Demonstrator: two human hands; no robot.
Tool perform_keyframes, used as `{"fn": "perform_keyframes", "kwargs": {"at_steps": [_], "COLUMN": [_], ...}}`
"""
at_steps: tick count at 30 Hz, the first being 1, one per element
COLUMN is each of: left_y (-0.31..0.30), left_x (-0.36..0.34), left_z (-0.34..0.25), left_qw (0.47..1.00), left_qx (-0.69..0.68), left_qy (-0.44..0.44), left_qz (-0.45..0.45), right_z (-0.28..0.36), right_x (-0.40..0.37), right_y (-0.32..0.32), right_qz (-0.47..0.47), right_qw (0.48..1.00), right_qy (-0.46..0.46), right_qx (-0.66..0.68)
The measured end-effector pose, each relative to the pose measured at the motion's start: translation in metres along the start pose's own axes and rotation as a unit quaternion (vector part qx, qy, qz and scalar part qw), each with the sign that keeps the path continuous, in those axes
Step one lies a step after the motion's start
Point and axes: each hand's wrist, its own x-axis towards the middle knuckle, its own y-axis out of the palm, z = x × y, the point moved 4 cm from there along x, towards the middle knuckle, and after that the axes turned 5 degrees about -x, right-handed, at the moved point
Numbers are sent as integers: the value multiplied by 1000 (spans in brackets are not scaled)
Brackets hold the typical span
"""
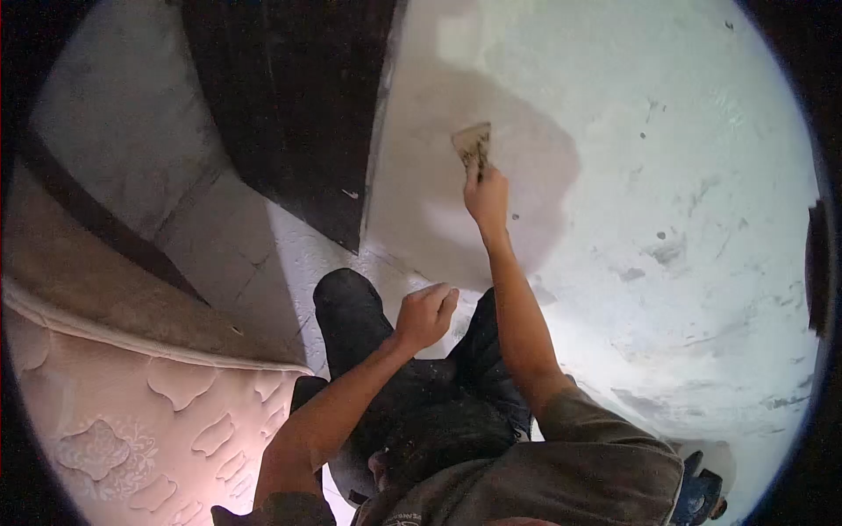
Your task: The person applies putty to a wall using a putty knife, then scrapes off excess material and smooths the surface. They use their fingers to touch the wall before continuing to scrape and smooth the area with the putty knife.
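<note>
My right hand (488, 200) is stretched out ahead, its fingers wrapped round the handle of a putty knife (474, 138). The knife's broad blade lies over a darker greyish patch (535, 175) on the pale wall (631, 167). Curled into a fist, my left hand (424, 316) hovers between my knees, its back towards me. Whatever its fingers may hold is hidden. Both forearms are bare, and my dark trousers (351, 316) show below them.
Left of the patch stands a dark panel (289, 105), like a door. A quilted mattress (175, 421) leans close by my left side. Pale floor tiles (228, 237) lie between panel and mattress. Scuffs and small dark marks (671, 252) dot the wall at right.
</note>
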Motion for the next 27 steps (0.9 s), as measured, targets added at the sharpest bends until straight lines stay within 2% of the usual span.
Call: {"fn": "perform_keyframes", "kwargs": {"at_steps": [4, 8, 10, 11, 13, 17, 19, 21, 24, 27], "left_y": [-3, -1, 1, -1, -4, -2, -1, 0, -1, 0], "left_x": [2, 0, 0, 0, -2, 2, 2, -1, -1, -1], "left_z": [2, 5, 4, 4, 3, 2, 0, 2, -1, 1], "left_qw": [1000, 1000, 1000, 1000, 1000, 1000, 999, 999, 1000, 1000], "left_qx": [4, -11, -13, -13, 4, -1, -30, -27, 2, -4], "left_qy": [-3, -12, -5, 3, -2, -12, -11, -15, 1, 2], "left_qz": [-13, 10, 8, 0, 1, 2, -6, 18, 3, -13], "right_z": [-7, -30, -6, -7, -16, -10, -9, -14, -7, -8], "right_x": [-6, -3, -2, -6, -13, -9, -6, -11, -12, -3], "right_y": [-6, 18, 5, 4, 2, -2, 2, 2, 3, 10], "right_qz": [13, 36, -59, -59, 2, -13, -32, -25, -33, -3], "right_qw": [999, 996, 998, 998, 997, 998, 999, 999, 999, 999], "right_qy": [33, 83, -12, -13, 74, 55, 27, 33, 16, 52], "right_qx": [18, 21, -16, -14, 33, 30, -16, 0, 3, 7]}}
